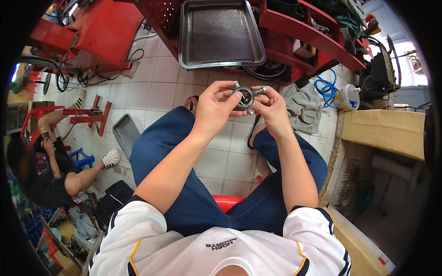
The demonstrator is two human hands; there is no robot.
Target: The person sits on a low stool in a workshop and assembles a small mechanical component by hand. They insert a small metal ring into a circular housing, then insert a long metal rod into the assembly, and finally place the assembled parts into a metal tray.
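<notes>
A dark metal ring with bolts (247,91) sticking out around its rim is held up between my two hands, above the floor and in front of my knees. My left hand (218,105) grips its left side, the thumb lying over the ring's face and the fingers around its edge. On the other side, my right hand (275,112) is closed on the ring's right part beside a protruding bolt, with the thumb near its lower edge. Something small and light shows inside the ring's opening, too small to make out.
A metal tray (220,34) sits on a red tool cart (304,23) ahead. A grey cloth (301,110), a blue hose (328,89) and a cardboard box (382,131) are at the right. Another tray (126,133) lies on the floor at left, near a seated person (50,170).
</notes>
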